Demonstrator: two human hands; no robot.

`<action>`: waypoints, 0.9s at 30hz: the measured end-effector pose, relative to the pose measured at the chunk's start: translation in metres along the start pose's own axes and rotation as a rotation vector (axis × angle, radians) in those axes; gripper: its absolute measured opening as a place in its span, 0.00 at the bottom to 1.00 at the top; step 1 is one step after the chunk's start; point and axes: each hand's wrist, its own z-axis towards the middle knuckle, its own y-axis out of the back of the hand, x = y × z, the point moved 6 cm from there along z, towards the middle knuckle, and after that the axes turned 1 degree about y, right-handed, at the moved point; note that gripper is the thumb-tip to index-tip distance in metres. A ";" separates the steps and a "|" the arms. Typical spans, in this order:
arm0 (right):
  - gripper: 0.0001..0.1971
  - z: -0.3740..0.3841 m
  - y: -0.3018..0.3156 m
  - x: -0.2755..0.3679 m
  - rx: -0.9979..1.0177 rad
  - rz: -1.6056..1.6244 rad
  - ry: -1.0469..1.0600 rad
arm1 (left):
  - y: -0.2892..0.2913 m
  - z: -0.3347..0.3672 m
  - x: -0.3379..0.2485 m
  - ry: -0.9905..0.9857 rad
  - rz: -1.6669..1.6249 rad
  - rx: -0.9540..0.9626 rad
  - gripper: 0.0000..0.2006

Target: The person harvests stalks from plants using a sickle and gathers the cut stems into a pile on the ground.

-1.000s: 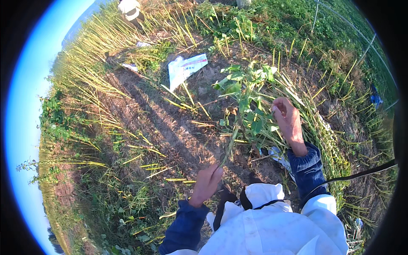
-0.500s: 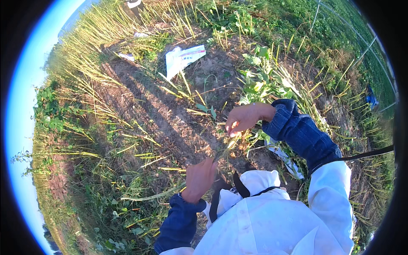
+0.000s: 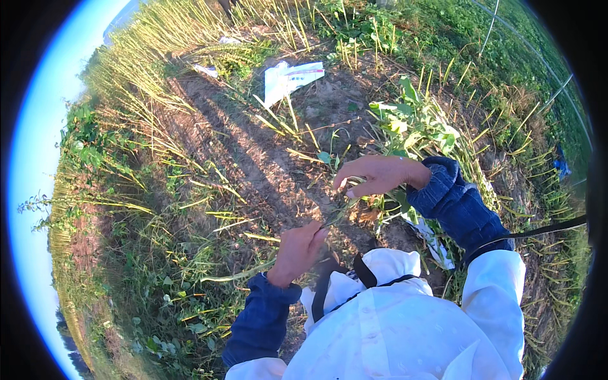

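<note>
My left hand (image 3: 296, 252) is closed around the lower end of a thin green plant stem (image 3: 337, 214), held low in front of my white apron. My right hand (image 3: 375, 175), in a dark blue sleeve, pinches the same stem a little higher, fingers curled around it. A leafy green plant (image 3: 415, 123) lies on the ground just beyond my right wrist. Bare brown soil (image 3: 266, 171) stretches out under both hands.
A crumpled white sack (image 3: 288, 77) lies on the soil farther ahead. Rows of cut yellowish stalks (image 3: 145, 82) cover the ground to the left and far side. Green grass (image 3: 506, 76) and a thin pole (image 3: 489, 25) stand to the right. A dark strap (image 3: 544, 229) crosses my right arm.
My right hand has come down from the leafy plant top toward my left hand and now grips the stem close to it. The left hand stayed low.
</note>
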 end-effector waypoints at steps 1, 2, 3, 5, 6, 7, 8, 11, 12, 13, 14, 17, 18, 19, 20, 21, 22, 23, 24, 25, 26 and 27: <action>0.15 0.002 0.000 0.018 0.033 0.021 0.038 | 0.003 -0.002 0.000 -0.014 -0.029 -0.003 0.13; 0.14 0.006 -0.003 0.031 0.052 -0.022 0.095 | 0.006 -0.003 0.001 0.013 -0.054 0.012 0.13; 0.14 0.005 -0.005 0.043 0.068 -0.072 0.136 | 0.007 -0.001 -0.001 0.028 -0.092 0.030 0.14; 0.11 0.007 -0.013 0.049 0.066 -0.142 0.172 | 0.003 0.002 0.000 0.066 -0.164 0.067 0.16; 0.10 0.011 -0.013 0.048 0.014 -0.218 0.095 | 0.003 0.003 -0.001 0.048 -0.153 0.062 0.16; 0.09 0.015 -0.014 0.049 -0.038 -0.294 0.019 | 0.002 0.003 -0.002 0.030 -0.143 0.057 0.16; 0.08 0.017 -0.014 0.049 -0.092 -0.369 -0.058 | 0.001 0.003 -0.003 0.011 -0.132 0.053 0.15; 0.05 0.018 -0.010 0.057 -0.298 -0.029 -0.039 | -0.004 0.001 0.001 0.045 -0.188 -0.002 0.15; 0.04 0.014 -0.009 0.058 -0.351 0.179 -0.062 | -0.003 0.001 0.006 0.099 -0.240 -0.016 0.14; 0.05 0.007 -0.012 0.058 -0.428 0.432 -0.230 | 0.000 0.003 0.011 0.151 -0.293 -0.029 0.13; 0.06 0.004 -0.011 0.054 -0.563 0.452 -0.128 | 0.003 0.004 0.017 0.204 -0.346 -0.042 0.12; 0.05 -0.005 -0.017 0.100 -0.604 -0.181 -0.218 | 0.014 -0.006 0.043 0.323 -0.442 -0.120 0.14; 0.05 -0.008 -0.029 0.112 -0.566 -0.233 -0.157 | 0.013 -0.005 0.046 0.341 -0.492 -0.137 0.15; 0.05 -0.010 -0.042 0.120 -0.531 -0.281 -0.093 | 0.012 -0.005 0.047 0.368 -0.588 -0.157 0.16; 0.04 -0.012 -0.057 0.118 -0.449 -0.229 -0.138 | 0.016 -0.006 0.048 0.389 -0.667 -0.180 0.16; 0.05 -0.016 -0.076 0.108 -0.314 -0.129 -0.226 | 0.023 -0.006 0.047 0.404 -0.742 -0.204 0.16; 0.06 -0.021 -0.092 0.100 -0.196 0.074 -0.175 | 0.027 -0.005 0.048 0.416 -0.824 -0.223 0.16; 0.07 -0.028 -0.103 0.086 -0.197 0.279 -0.252 | 0.034 -0.008 0.055 0.432 -0.870 -0.273 0.15; 0.08 -0.037 -0.115 0.067 -0.194 0.487 -0.329 | 0.039 -0.008 0.056 0.421 -0.909 -0.286 0.14; 0.09 -0.053 -0.118 0.037 -0.254 0.630 -0.397 | 0.041 -0.003 0.053 0.399 -0.960 -0.291 0.14; 0.10 -0.068 -0.124 0.007 -0.307 0.785 -0.459 | 0.044 -0.002 0.051 0.388 -1.001 -0.302 0.14; 0.09 -0.084 -0.127 -0.017 -0.380 0.915 -0.538 | 0.042 0.002 0.049 0.354 -1.019 -0.299 0.13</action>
